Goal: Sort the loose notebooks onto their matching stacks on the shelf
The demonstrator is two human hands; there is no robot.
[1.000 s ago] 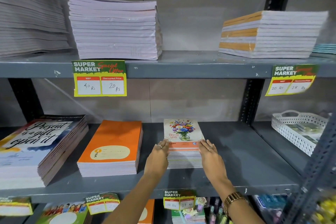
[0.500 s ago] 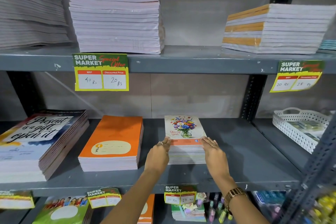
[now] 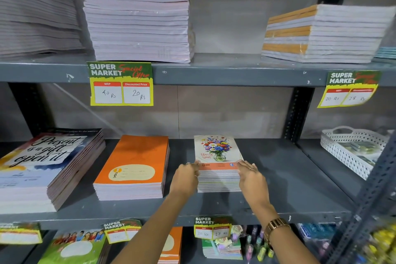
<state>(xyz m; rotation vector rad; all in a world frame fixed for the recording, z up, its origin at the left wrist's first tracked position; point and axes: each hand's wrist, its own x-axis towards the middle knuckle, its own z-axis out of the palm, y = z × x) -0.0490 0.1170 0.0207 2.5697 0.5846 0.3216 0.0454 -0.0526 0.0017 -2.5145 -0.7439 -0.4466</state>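
Note:
A small stack of flower-cover notebooks sits in the middle of the grey middle shelf. My left hand presses the stack's left side near its front corner. On the right side my right hand does the same, so both hands clasp the stack between them. To the left stands an orange notebook stack. Further left lies a larger stack with the cover "Present is a gift, open it".
The upper shelf holds pale notebook stacks and an orange-spined stack. A white perforated basket sits at the right on the middle shelf. Price tags hang from shelf edges. More notebooks and pens fill the lower shelf.
Both hands stay on the sides of the flower stack, shifting slightly along it. The view has tilted a little upward.

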